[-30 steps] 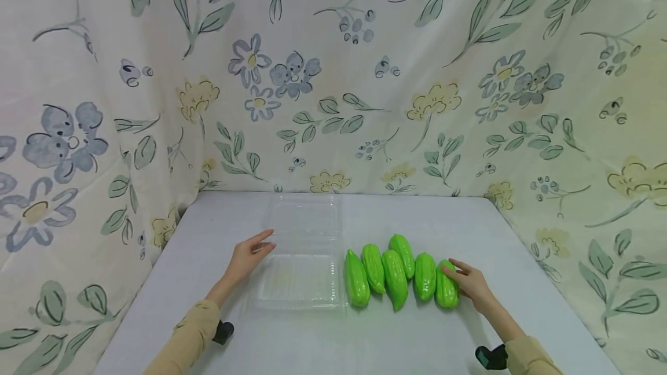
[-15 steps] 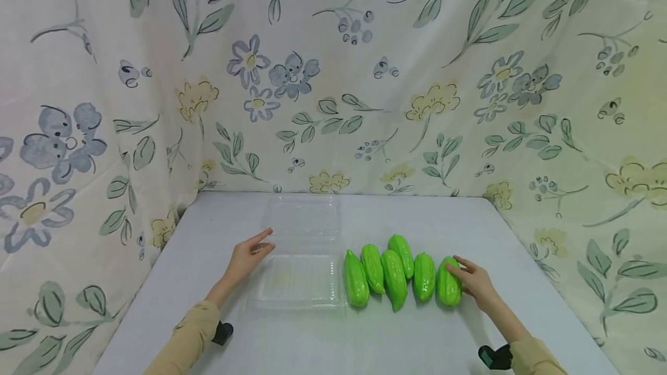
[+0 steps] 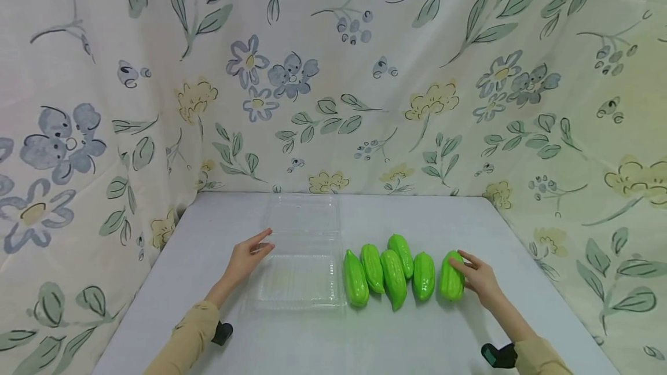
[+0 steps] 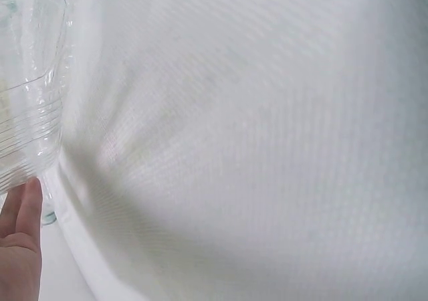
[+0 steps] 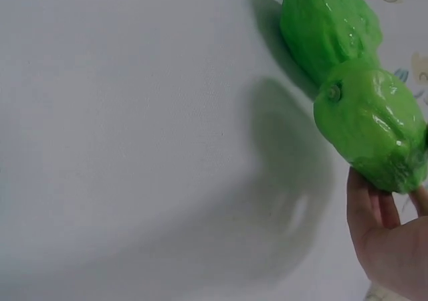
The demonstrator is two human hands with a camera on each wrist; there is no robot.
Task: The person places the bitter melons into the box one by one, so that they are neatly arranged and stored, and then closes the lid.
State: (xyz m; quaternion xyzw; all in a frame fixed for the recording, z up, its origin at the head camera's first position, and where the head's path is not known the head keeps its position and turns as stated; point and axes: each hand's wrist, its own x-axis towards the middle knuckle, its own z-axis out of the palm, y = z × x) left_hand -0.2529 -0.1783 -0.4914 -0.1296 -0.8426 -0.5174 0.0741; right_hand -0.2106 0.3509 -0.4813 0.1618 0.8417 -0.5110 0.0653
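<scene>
A glossy, ridged green gourd [image 3: 451, 278] is gripped by my right hand [image 3: 480, 281], thumb on one side and fingers on the other. In the right wrist view the held gourd [image 5: 368, 117] hangs above the table, casting a shadow apart from it. Several similar gourds [image 3: 394, 276] lie close together to its left, pointing roughly away from me. A clear plastic clamshell box [image 3: 298, 305] lies unfolded on the left half of the table. At its left edge is my left hand [image 3: 247, 260], fingers extended; the left wrist view shows fingertips [image 4: 32, 188] at the box's rim.
Everything rests on a white-covered table [image 3: 396, 340]. A floral curtain [image 3: 333, 74] hangs behind the table and along both sides. The box's lid half [image 3: 304, 213] lies toward the back, near the table's far edge.
The rightmost gourd has risen in my right hand and shifted slightly right and away, widening the gap to its neighbour. My left hand and the box have stayed in place.
</scene>
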